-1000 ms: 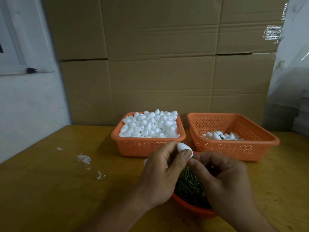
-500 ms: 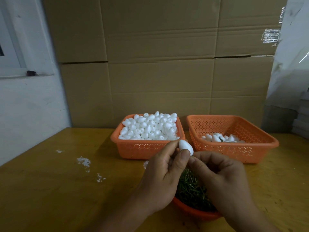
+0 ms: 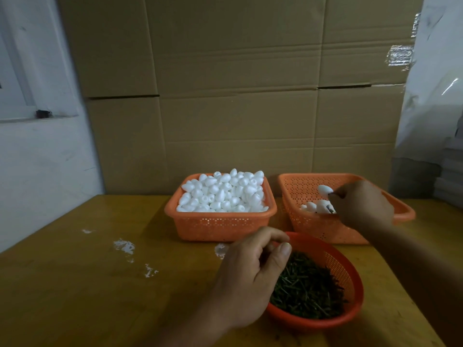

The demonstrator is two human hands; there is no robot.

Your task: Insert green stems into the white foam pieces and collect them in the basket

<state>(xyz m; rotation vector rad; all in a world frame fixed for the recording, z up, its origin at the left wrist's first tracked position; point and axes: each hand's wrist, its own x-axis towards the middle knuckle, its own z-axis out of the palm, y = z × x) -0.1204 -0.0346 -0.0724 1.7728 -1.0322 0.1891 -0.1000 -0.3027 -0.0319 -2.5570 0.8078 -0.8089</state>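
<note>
Hovering over the right basket [image 3: 298,186], the right hand [image 3: 363,206] pinches a stemmed foam piece [image 3: 325,189] — bulb pointing left, pile directly below; left hand [image 3: 250,269] loosely curled, holding nothing, beside the green stems [image 3: 308,289].

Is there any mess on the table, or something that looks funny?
Yes. White crumbs lie scattered on the bare table, left of the full basket, with another patch just in front of it. They look like bits of foam, though that is a guess. The baskets sit straight.

Cardboard boxes [image 3: 238,96] behind; white flecks [image 3: 124,246], perhaps foam crumbs
</note>
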